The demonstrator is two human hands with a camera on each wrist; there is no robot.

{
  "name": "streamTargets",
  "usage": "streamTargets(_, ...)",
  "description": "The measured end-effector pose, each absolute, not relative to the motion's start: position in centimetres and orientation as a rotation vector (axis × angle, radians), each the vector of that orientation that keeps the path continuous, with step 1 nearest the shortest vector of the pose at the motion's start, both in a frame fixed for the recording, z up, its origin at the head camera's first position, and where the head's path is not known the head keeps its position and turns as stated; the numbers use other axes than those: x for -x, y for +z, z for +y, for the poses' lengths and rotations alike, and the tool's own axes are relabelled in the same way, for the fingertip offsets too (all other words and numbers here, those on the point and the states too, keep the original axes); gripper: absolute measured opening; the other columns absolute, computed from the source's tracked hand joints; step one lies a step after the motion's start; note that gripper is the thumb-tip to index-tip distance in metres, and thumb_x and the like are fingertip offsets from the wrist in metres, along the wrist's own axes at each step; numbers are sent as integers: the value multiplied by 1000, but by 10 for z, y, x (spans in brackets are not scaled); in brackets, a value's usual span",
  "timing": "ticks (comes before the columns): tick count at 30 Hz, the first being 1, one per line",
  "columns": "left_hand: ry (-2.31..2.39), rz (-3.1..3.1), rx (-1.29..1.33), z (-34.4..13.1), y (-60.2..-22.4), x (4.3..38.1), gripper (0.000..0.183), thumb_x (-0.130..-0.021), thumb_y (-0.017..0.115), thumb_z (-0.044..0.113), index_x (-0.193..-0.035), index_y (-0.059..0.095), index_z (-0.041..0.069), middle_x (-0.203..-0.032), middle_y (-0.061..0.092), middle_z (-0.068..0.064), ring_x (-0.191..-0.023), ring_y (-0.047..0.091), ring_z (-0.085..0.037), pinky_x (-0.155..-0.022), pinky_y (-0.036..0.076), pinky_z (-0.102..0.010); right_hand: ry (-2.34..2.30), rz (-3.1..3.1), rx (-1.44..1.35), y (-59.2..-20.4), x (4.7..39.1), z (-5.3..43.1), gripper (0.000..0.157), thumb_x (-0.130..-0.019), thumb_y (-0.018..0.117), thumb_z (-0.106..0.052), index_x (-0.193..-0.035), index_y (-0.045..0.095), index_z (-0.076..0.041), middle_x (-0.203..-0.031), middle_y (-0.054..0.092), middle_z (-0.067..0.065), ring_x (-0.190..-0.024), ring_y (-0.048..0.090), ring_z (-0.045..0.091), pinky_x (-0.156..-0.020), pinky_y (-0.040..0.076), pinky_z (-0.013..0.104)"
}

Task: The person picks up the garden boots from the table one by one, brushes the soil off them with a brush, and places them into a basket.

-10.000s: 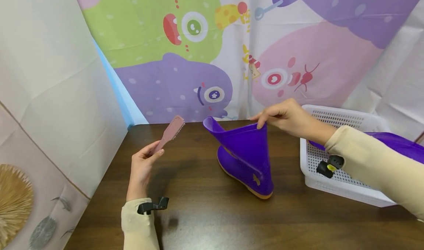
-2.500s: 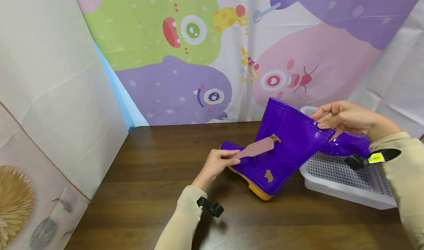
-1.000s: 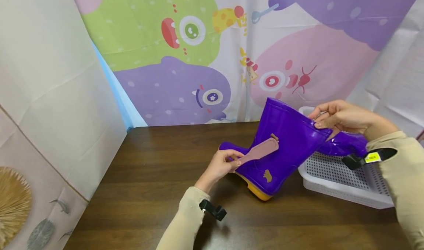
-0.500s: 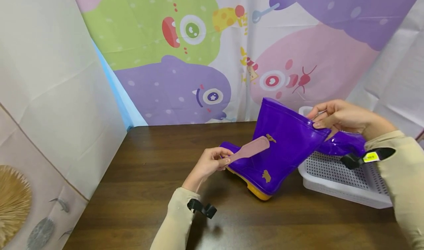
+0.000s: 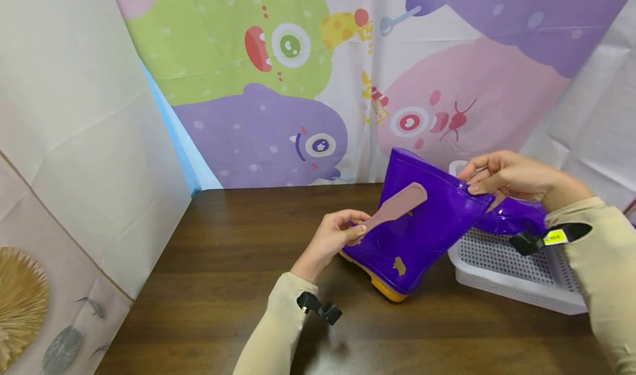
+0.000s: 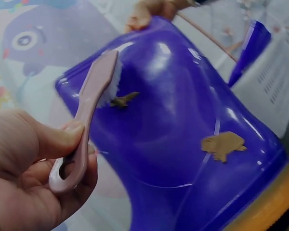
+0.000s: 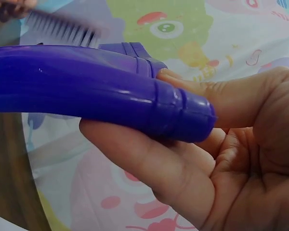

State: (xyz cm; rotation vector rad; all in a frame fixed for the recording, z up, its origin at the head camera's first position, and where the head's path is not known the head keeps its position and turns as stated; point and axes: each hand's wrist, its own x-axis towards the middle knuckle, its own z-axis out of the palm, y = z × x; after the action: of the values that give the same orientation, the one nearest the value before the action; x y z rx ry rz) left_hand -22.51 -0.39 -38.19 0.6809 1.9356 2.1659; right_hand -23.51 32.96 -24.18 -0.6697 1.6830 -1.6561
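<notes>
My left hand (image 5: 328, 239) pinches the handle of a pink brush (image 5: 399, 202) with white bristles, which show in the right wrist view. The brush head lies along the shaft of a purple rain boot (image 5: 437, 220); whether the bristles touch it I cannot tell. Tilted with its shaft leaning right, the boot has an orange sole (image 5: 387, 291). My right hand (image 5: 521, 179) grips the boot's top rim between thumb and fingers. One brown patch (image 6: 224, 145) marks the boot near the heel. Another brown patch (image 6: 124, 99) sits beside the bristles.
A white perforated basket (image 5: 517, 299) stands on the right of the brown table (image 5: 223, 309). In it lies a glossy purple thing (image 5: 519, 216), partly hidden by my right hand and arm. A cartoon-printed cloth (image 5: 248, 132) hangs behind the table.
Ten seconds ago the brush was apart at left and the boot's shaft sagged; since then the shaft was raised and the brush brought over it. Lately the brush slid down-left, then up-right.
</notes>
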Motion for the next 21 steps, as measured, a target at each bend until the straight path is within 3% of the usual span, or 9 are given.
streamTargets(11,2066,2161,-564,3,-392,226,16,-80,65,-7,-95,66,-9,-67,57,-3,-51,49,-11,-50,48,-24,-1690,1688,689,-244,234,332,29,-88,41,16,-107,58,1,-97,66,15,-79,66,26,-60,53,38)
streamTargets(16,1984,2270,-496,1,-392,222,14,-77,67,-7,-91,68,-6,-66,60,-5,-48,51,-12,-49,51,-32,-1697,1683,706,-245,235,333,30,-89,40,16,-107,58,0,-97,66,17,-79,66,27,-60,53,37)
streamTargets(21,1930,2314,-456,-3,-398,225,13,-75,67,-8,-88,69,-7,-63,59,-4,-44,50,-11,-42,46,-24,-1692,1713,723,-246,236,337,30,-89,40,16,-108,58,1,-98,66,17,-78,66,27,-59,53,37)
